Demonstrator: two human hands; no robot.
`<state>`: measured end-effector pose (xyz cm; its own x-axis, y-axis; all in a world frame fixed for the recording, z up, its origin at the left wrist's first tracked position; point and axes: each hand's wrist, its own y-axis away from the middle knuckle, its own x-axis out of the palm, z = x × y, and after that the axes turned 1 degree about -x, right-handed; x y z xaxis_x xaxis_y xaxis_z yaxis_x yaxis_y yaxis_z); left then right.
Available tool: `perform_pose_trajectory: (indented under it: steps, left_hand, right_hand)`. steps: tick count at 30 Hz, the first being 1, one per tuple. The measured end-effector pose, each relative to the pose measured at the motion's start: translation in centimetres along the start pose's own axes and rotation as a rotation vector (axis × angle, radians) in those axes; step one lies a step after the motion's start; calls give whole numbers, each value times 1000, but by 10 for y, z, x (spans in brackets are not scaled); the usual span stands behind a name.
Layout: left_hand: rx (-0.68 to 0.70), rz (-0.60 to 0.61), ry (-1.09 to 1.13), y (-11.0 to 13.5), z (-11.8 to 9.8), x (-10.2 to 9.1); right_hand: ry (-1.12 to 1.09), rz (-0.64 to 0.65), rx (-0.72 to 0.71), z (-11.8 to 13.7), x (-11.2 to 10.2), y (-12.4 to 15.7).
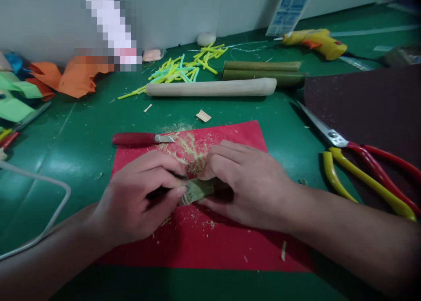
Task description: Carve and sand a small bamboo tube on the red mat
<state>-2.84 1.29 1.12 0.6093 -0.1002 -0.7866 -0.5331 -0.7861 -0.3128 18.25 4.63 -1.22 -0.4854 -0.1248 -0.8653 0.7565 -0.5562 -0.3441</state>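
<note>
Both hands meet over a red sheet (184, 244), closed around a short pale-green bamboo piece (200, 191). My left hand (138, 200) pinches its left end between thumb and fingers. Something dark shows at the left fingertips, too hidden to name. My right hand (246, 182) grips the other end, its curled fingers covering part of the piece. Fine shavings and dust (189, 149) lie on the sheet just beyond the fingers. Past my left hand, a red-handled carving knife (136, 139) rests with its short blade pointing right.
Behind lie a peeled bamboo length (210, 88), green bamboo pieces (263, 66), cut yellow straws (171, 70) and a yellow glue gun (315, 42). Scissors (335, 136) and yellow-handled pliers (371, 178) are at right. Orange paper (79, 77) and a white cable (62, 195) are at left.
</note>
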Motion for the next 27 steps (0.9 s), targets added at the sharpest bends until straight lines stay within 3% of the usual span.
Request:
perform_pose_trajectory:
  steps: [13,18,27]
  left_hand:
    - [7,32,48,3,-2,2]
    - [-34,-16,38,5,-2,2]
    - [-48,-13,71,9,-4,2]
  right_hand:
    - [-12,0,34,2,1,2]
    - [-27,17,58,2,0,2]
    - [-55,150,144,7,-6,3]
